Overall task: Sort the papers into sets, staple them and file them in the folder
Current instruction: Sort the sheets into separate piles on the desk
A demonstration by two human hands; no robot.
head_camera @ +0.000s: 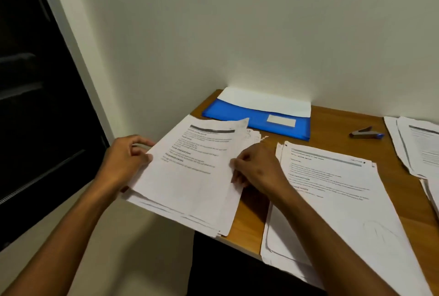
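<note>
White printed sheets showed the headings "TASK DESCRIPTION" and "REQUIRED PROPS". This stack of papers (190,177) hung over the tabletop's (332,127) left edge, the left hand (126,160) gripping its left side, the right hand (256,167) pinching its right edge. Three paper stacks showed; one blue folder (256,117) and one stapler (365,133) lay behind.
</note>
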